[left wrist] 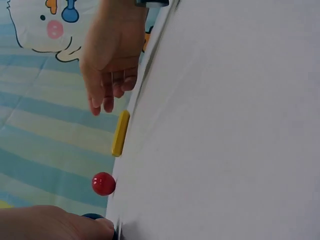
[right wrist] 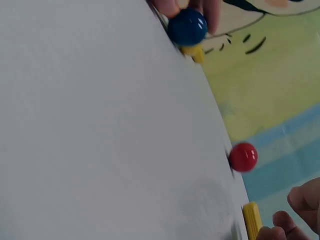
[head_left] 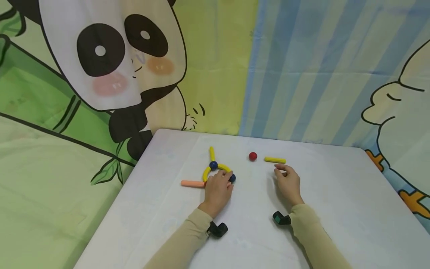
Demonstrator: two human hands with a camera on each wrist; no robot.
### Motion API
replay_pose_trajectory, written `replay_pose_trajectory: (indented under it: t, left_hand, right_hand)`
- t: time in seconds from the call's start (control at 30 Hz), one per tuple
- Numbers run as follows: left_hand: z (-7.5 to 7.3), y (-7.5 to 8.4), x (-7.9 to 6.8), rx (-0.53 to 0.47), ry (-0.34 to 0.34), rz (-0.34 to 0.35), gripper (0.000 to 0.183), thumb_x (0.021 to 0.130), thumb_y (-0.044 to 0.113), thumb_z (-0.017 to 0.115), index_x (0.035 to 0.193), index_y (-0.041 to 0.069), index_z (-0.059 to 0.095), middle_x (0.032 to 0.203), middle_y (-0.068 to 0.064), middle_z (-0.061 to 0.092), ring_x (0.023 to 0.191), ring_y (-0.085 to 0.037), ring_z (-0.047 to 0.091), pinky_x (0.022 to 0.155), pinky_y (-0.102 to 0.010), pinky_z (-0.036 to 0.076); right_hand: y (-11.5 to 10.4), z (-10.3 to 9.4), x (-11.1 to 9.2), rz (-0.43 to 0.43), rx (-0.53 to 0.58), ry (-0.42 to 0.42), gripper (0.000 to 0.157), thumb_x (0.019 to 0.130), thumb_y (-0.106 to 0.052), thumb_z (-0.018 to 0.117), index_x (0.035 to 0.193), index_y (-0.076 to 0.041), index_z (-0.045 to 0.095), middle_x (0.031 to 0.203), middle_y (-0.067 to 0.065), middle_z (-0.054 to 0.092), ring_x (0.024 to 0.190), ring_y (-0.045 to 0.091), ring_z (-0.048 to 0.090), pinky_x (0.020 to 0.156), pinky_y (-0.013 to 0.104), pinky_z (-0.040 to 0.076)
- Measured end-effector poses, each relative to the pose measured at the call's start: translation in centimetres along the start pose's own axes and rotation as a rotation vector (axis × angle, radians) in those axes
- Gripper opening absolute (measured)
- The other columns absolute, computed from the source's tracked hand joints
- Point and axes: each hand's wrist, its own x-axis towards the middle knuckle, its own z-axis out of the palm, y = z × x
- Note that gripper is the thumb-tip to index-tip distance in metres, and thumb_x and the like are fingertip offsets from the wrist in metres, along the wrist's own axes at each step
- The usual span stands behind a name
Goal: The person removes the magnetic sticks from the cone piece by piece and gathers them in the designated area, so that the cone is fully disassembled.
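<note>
My left hand (head_left: 216, 190) holds a ball-and-stick toy figure, its fingers over the near side and partly hiding it. Two curved yellow sticks (head_left: 224, 167) meet at a blue ball (head_left: 213, 165), from which a straight yellow stick (head_left: 212, 153) points away. A second blue ball (head_left: 233, 178) shows beside the left fingertips. To the left, an orange stick (head_left: 192, 184) reaches a red piece mostly covered by the hand. My right hand (head_left: 289, 185) hovers just short of a loose yellow stick (head_left: 275, 160), fingers loosely bent around nothing.
A loose red ball (head_left: 253, 156) lies between the figure and the yellow stick. The white table (head_left: 248, 239) ends at a printed cloth backdrop (head_left: 215, 74) behind. Each wrist wears a small black camera (head_left: 218, 229).
</note>
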Motion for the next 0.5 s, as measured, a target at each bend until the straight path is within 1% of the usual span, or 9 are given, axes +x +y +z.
replay_pose_trajectory:
  t: [0.07, 0.17, 0.27, 0.33, 0.4, 0.5]
  left_hand:
    - [-0.1, -0.4, 0.0, 0.024, -0.028, 0.009, 0.041, 0.086, 0.023, 0.075, 0.126, 0.017, 0.066, 0.112, -0.004, 0.062, 0.088, -0.018, 0.062, 0.071, -0.030, 0.040]
    - [-0.3, -0.9, -0.3, 0.013, -0.028, 0.032, 0.036, 0.083, 0.014, 0.073, 0.119, 0.014, 0.068, 0.107, -0.004, 0.063, 0.086, -0.020, 0.062, 0.070, -0.032, 0.042]
    - [-0.6, -1.4, -0.8, -0.050, -0.022, 0.025, 0.035, 0.078, 0.004, 0.070, 0.113, 0.012, 0.068, 0.105, -0.004, 0.063, 0.087, -0.022, 0.063, 0.072, -0.035, 0.047]
    - [-0.8, -1.7, -1.1, -0.091, -0.039, 0.001, 0.034, 0.078, 0.000, 0.068, 0.110, 0.011, 0.066, 0.106, -0.003, 0.063, 0.090, -0.022, 0.062, 0.076, -0.036, 0.049]
    - [-1.1, -2.0, -1.4, -0.140, -0.057, -0.026, 0.033, 0.078, -0.002, 0.065, 0.108, 0.010, 0.066, 0.106, -0.003, 0.063, 0.093, -0.023, 0.061, 0.079, -0.037, 0.050]
    - [-1.5, -2.4, -2.0, -0.208, -0.067, -0.051, 0.030, 0.077, -0.003, 0.061, 0.103, 0.010, 0.065, 0.103, -0.001, 0.062, 0.093, -0.021, 0.059, 0.083, -0.036, 0.049]
  right_hand:
    - [-0.7, 1.1, -1.3, -0.038, 0.016, -0.038, 0.023, 0.096, -0.019, 0.059, 0.115, -0.009, 0.069, 0.111, 0.009, 0.065, 0.083, 0.017, 0.054, 0.067, 0.023, 0.042]
    - [-1.5, 2.8, -3.1, -0.098, 0.060, -0.080, 0.018, 0.094, -0.015, 0.062, 0.110, -0.011, 0.071, 0.102, 0.007, 0.067, 0.075, 0.015, 0.054, 0.064, 0.022, 0.042]
    - [-2.2, 4.2, -4.7, -0.161, 0.102, -0.104, 0.015, 0.092, -0.010, 0.064, 0.105, -0.013, 0.072, 0.093, 0.003, 0.066, 0.069, 0.013, 0.053, 0.061, 0.023, 0.042]
    - [-2.4, 4.8, -5.3, -0.206, 0.122, -0.112, 0.015, 0.092, -0.008, 0.065, 0.102, -0.015, 0.073, 0.091, 0.001, 0.066, 0.066, 0.012, 0.052, 0.060, 0.023, 0.042]
    - [-2.6, 5.2, -5.7, -0.244, 0.132, -0.107, 0.015, 0.091, -0.006, 0.066, 0.100, -0.015, 0.073, 0.090, -0.001, 0.067, 0.065, 0.011, 0.052, 0.060, 0.022, 0.042]
    - [-2.4, 5.5, -6.0, -0.278, 0.146, -0.089, 0.015, 0.090, -0.005, 0.066, 0.098, -0.015, 0.074, 0.089, -0.001, 0.068, 0.066, 0.010, 0.051, 0.060, 0.021, 0.041]
